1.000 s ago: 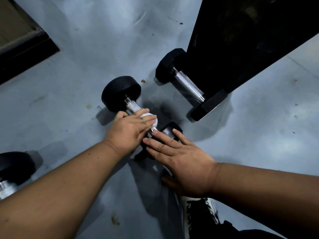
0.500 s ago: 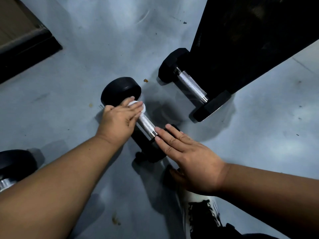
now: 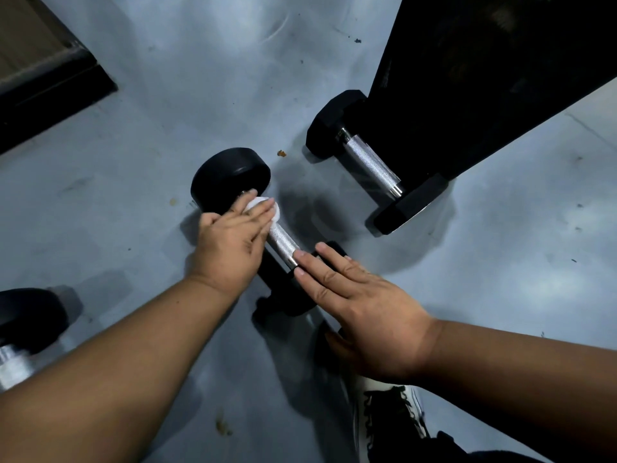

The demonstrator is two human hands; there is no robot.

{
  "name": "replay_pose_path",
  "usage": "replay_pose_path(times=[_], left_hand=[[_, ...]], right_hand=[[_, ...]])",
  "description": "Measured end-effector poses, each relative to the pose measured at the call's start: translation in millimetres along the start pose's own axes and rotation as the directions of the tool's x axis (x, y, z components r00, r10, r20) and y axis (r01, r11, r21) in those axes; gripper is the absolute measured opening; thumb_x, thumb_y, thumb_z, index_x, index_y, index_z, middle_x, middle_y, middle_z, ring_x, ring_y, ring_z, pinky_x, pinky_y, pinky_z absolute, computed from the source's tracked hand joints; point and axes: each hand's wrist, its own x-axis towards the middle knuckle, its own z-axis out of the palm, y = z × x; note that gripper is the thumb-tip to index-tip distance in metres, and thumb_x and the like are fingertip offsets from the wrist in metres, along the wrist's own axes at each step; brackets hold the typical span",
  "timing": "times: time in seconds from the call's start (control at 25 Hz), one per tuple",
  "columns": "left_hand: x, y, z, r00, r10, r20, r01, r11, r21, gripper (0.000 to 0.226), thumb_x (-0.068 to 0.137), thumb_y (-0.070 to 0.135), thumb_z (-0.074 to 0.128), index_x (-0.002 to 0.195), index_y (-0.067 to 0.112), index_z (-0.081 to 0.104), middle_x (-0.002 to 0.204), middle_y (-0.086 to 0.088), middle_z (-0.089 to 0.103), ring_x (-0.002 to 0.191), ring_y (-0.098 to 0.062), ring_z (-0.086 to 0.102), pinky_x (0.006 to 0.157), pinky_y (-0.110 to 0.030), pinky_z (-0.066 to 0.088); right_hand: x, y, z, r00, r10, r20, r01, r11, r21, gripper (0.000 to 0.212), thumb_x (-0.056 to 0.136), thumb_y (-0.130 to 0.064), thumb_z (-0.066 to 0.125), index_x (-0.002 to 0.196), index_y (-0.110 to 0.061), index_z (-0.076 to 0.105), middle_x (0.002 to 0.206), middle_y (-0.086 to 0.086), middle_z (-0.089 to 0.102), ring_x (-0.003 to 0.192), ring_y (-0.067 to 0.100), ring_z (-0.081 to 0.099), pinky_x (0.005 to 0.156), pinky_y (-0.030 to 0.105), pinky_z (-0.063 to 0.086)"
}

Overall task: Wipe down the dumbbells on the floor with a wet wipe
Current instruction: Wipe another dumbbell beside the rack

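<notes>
**Wipe pressed to the far end of the dumbbell handle**

The fingers (image 3: 258,212) of the left hand (image 3: 230,243) lie close together and curl lightly over a white wet wipe (image 3: 267,205), pressing it onto the knurled handle where it meets the far round head of the round-head dumbbell (image 3: 282,243). The right hand (image 3: 362,315) lies flat, fingers straight and slightly spread, resting on the near black head of the same dumbbell; its fingertips reach the near end of the bare metal handle. The stretch of handle between the two hands is uncovered.

The dumbbell lies on the grey floor (image 3: 133,182), angled from upper left to lower right. Just to its right, across a strip of bare floor, a hex dumbbell (image 3: 370,162) lies against the foot of a black slanted frame (image 3: 484,78). Well apart at the left edge, another dumbbell (image 3: 23,325) is partly cut off. A dark threshold (image 3: 50,91) sits upper left. A black-and-white shoe (image 3: 390,416) is below the right wrist.
</notes>
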Motion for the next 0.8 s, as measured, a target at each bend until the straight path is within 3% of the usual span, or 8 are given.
replay_pose_path(times=[0.08, 0.2, 0.24, 0.4, 0.52, 0.6, 0.76, 0.8], left_hand=[[-13.1, 15.3, 8.0, 0.991, 0.136, 0.011, -0.135, 0.991, -0.013, 0.034, 0.096, 0.015, 0.055, 0.122, 0.02, 0.075, 0.129, 0.007, 0.072, 0.133, -0.016, 0.059, 0.081, -0.035, 0.029], [-20.7, 10.7, 3.2, 0.938, 0.341, 0.059, -0.34, 0.94, -0.028, 0.032, 0.095, 0.011, 0.059, 0.122, 0.019, 0.074, 0.131, 0.008, 0.071, 0.133, -0.015, 0.059, 0.08, -0.038, 0.032], [-14.7, 2.6, -0.5, 0.938, 0.343, 0.057, -0.344, 0.939, 0.003, 0.031, 0.097, 0.014, 0.056, 0.122, 0.02, 0.074, 0.131, 0.008, 0.071, 0.133, -0.014, 0.059, 0.08, -0.038, 0.032], [-3.3, -11.6, -2.6, 0.992, 0.118, -0.031, -0.115, 0.988, 0.1, 0.033, 0.101, 0.017, 0.05, 0.124, 0.019, 0.074, 0.133, 0.006, 0.07, 0.134, -0.016, 0.058, 0.082, -0.037, 0.031], [-24.9, 4.7, 6.5, 0.927, 0.368, 0.072, -0.373, 0.925, 0.069, 0.04, 0.097, 0.015, 0.048, 0.129, 0.015, 0.071, 0.14, 0.003, 0.066, 0.139, -0.018, 0.054, 0.081, -0.036, 0.03], [-23.3, -1.6, 2.0, 0.891, 0.44, 0.114, -0.447, 0.893, 0.047, 0.039, 0.097, 0.015, 0.051, 0.13, 0.017, 0.071, 0.141, 0.005, 0.065, 0.139, -0.016, 0.053, 0.082, -0.035, 0.031], [-8.9, -11.9, -4.2, 0.978, 0.208, -0.026, -0.204, 0.973, 0.107, 0.032, 0.099, 0.012, 0.055, 0.125, 0.016, 0.073, 0.136, 0.003, 0.068, 0.136, -0.018, 0.057, 0.083, -0.038, 0.034], [-12.2, -7.2, -0.6, 0.976, 0.213, -0.039, -0.208, 0.973, 0.1, 0.033, 0.1, 0.011, 0.054, 0.126, 0.015, 0.072, 0.138, 0.001, 0.067, 0.137, -0.019, 0.056, 0.084, -0.038, 0.034]], right_hand=[[0.0, 0.4, 1.0, 1.0, -0.003, -0.006, 0.003, 1.0, -0.009, 0.088, 0.081, -0.037, 0.044, 0.165, -0.014, 0.028, 0.175, 0.005, 0.017, 0.162, 0.032, 0.014, 0.123, 0.053, 0.035], [-0.5, -1.7, 1.5, 1.0, -0.015, 0.002, 0.015, 1.0, -0.026, 0.092, 0.08, -0.035, 0.057, 0.165, -0.015, 0.027, 0.175, 0.004, 0.017, 0.162, 0.031, 0.013, 0.124, 0.053, 0.033], [-0.3, -2.9, 1.3, 1.0, -0.018, 0.0, 0.018, 0.999, -0.036, 0.093, 0.079, -0.036, 0.059, 0.165, -0.015, 0.028, 0.175, 0.004, 0.018, 0.161, 0.031, 0.014, 0.125, 0.052, 0.032], [0.0, -5.4, 0.3, 1.0, -0.022, -0.018, 0.02, 0.997, -0.073, 0.089, 0.08, -0.041, 0.048, 0.164, -0.015, 0.031, 0.174, 0.003, 0.021, 0.161, 0.03, 0.017, 0.125, 0.048, 0.029], [0.8, -5.7, -0.8, 1.0, -0.025, -0.012, 0.024, 0.995, -0.097, 0.091, 0.078, -0.045, 0.041, 0.164, -0.015, 0.032, 0.174, 0.004, 0.022, 0.16, 0.03, 0.019, 0.125, 0.046, 0.029], [0.8, -7.1, -0.5, 0.999, -0.034, -0.015, 0.032, 0.993, -0.115, 0.091, 0.078, -0.045, 0.043, 0.163, -0.015, 0.032, 0.174, 0.004, 0.023, 0.16, 0.03, 0.02, 0.125, 0.046, 0.029], [-0.5, -7.2, 0.1, 0.999, -0.044, -0.02, 0.041, 0.991, -0.128, 0.095, 0.077, -0.043, 0.061, 0.163, -0.016, 0.032, 0.173, 0.003, 0.023, 0.16, 0.029, 0.02, 0.124, 0.046, 0.031], [-0.4, -6.8, 0.1, 0.999, -0.045, -0.021, 0.042, 0.991, -0.131, 0.096, 0.076, -0.043, 0.062, 0.163, -0.016, 0.033, 0.173, 0.004, 0.024, 0.159, 0.029, 0.021, 0.123, 0.047, 0.033]])
